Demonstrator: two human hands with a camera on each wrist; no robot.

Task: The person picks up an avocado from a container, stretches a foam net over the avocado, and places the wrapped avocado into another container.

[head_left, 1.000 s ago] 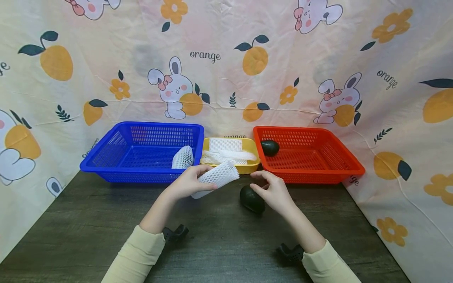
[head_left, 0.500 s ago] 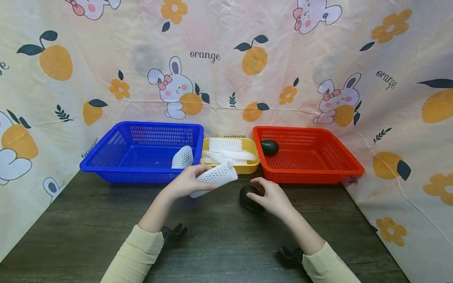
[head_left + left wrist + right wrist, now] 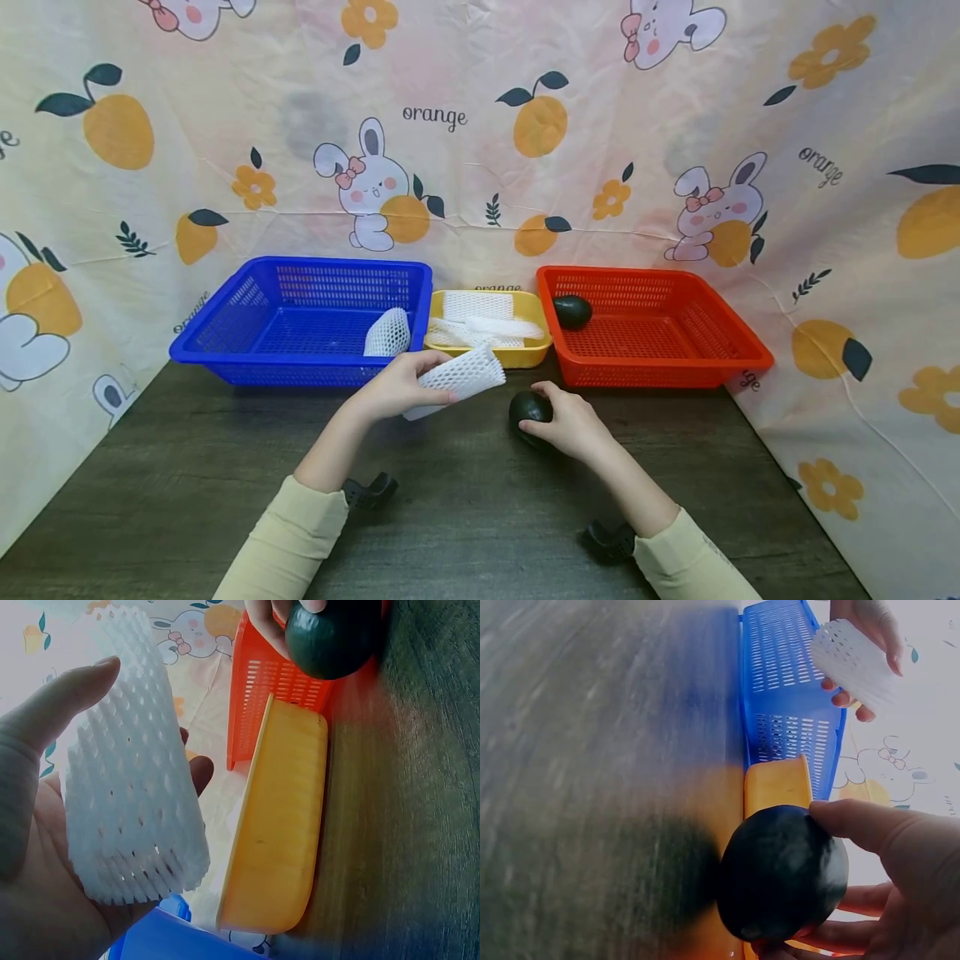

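Observation:
My left hand (image 3: 405, 385) holds a white foam net sleeve (image 3: 135, 772) between thumb and fingers, above the table. The sleeve is a flattened tube, tilted with one end up toward the right in the head view. To its right, my right hand (image 3: 572, 421) grips a dark green avocado (image 3: 784, 874), thumb on one side and fingers curled round the other. The avocado is close over the tabletop, and its far side is hidden by the fingers in the head view. A second avocado (image 3: 573, 312) lies in the red basket (image 3: 660, 375) at the back right.
At the back left stands a blue basket (image 3: 277, 371) with one white foam-netted piece (image 3: 387, 333) inside. Between the baskets, a small yellow bin (image 3: 517, 358) holds several flat foam sleeves (image 3: 480, 321). A printed cloth (image 3: 480, 167) hangs behind the dark wooden table (image 3: 450, 533).
My right hand has come down and left onto the avocado, closing its fingers round it; the avocado now stands more upright. My left hand and the foam sleeve have barely moved.

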